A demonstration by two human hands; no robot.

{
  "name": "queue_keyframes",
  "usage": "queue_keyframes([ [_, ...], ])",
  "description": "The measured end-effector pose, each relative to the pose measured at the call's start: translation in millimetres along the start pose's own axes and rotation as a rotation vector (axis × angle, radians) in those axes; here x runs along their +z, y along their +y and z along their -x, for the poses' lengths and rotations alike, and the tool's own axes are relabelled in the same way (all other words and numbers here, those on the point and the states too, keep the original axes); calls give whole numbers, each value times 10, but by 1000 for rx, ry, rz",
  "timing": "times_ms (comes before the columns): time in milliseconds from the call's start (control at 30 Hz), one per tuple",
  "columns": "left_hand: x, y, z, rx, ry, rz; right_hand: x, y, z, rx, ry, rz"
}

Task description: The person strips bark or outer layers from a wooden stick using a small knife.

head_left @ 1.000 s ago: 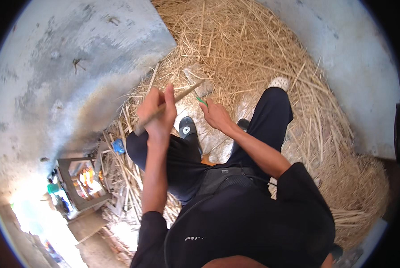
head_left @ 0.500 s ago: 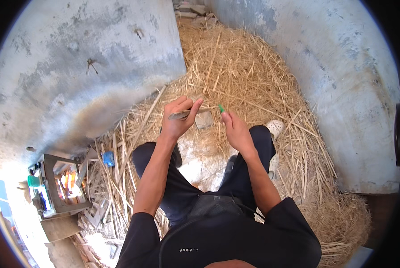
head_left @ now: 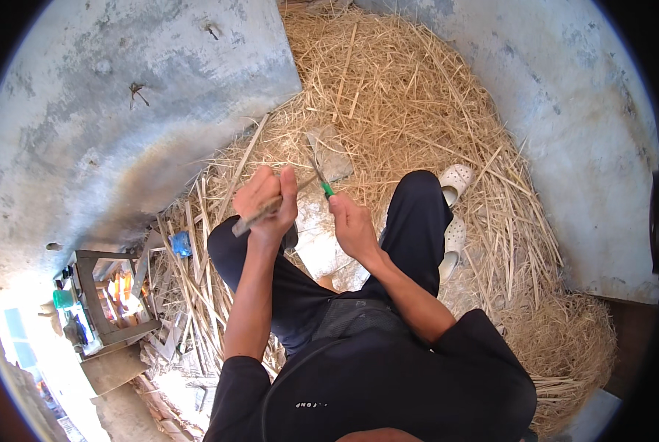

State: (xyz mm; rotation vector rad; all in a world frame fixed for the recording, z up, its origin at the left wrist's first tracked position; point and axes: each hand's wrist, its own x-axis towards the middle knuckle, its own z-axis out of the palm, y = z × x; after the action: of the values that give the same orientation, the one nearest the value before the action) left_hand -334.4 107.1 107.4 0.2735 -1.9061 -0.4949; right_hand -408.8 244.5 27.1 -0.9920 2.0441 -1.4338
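My left hand (head_left: pixel 265 210) is closed around a flat brownish strip (head_left: pixel 250 222), probably wood or bamboo, whose blunt end sticks out below the fist. Its thin far end runs up to the right toward a knife (head_left: pixel 327 189) with a green handle. My right hand (head_left: pixel 353 228) grips that knife, thumb along the handle, and the narrow blade points up and away. Blade and strip appear to cross or meet, though I cannot tell whether they touch. Both hands are above my parted knees.
Shavings and straw-like strips (head_left: pixel 403 96) heap across the floor ahead. A grey stone block (head_left: pixel 333 166) lies just beyond the hands. Cream clogs (head_left: pixel 455 181) sit beside my right knee. Worn walls (head_left: pixel 197 66) rise on both sides; a wooden frame (head_left: pixel 92 295) stands at left.
My right hand has come left and nearer to me, bringing the knife up to the strip. The left hand has shifted left and slightly nearer, and the strip now slants more steeply.
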Motion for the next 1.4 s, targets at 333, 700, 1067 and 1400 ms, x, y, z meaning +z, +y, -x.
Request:
queue_keyframes([
  [333, -43, 122, 215, 5, 25, 15, 80, 280, -96, 50, 52, 100],
  [700, -63, 80, 310, 36, 22, -112, 462, 1316, -101, 169, -99, 387],
  [1067, 55, -70, 71, -40, 72, 45, -232, 387, -184, 292, -173, 268],
  [1400, -53, -60, 186, -44, 158, -29, -490, 330, -62, 249, -63, 285],
])
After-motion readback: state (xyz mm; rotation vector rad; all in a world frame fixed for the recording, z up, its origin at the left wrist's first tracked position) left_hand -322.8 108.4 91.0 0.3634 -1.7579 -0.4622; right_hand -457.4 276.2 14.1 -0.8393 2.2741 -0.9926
